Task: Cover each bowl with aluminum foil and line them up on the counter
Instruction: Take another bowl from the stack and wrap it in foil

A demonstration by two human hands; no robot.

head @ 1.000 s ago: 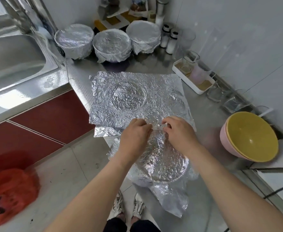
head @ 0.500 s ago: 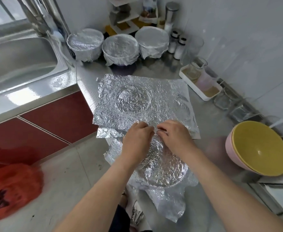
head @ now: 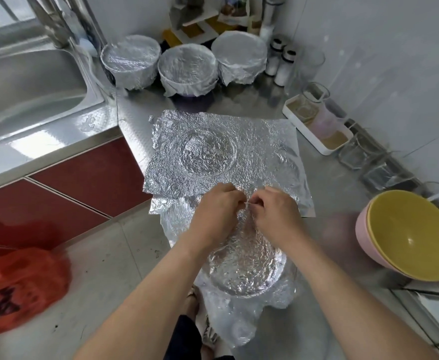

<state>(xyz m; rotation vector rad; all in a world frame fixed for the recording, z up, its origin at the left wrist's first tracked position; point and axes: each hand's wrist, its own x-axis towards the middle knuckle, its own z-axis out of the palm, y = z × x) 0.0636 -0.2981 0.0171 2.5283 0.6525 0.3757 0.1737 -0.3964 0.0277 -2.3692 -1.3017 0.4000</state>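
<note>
**Both hands pinch the foil's far edge**

Your left hand [head: 215, 211] and right hand [head: 275, 216] meet fingertip to fingertip, pinching the near sheet [head: 244, 271], probably to part its layers. It overhangs the counter [head: 239, 100] edge. Beyond, three wrapped bowls [head: 187, 68] line up; the yellow bowl [head: 408, 235] sits uncovered.

Silver crinkled foil [head: 221, 149] — yellow bowl [head: 408, 237] in pink
</note>
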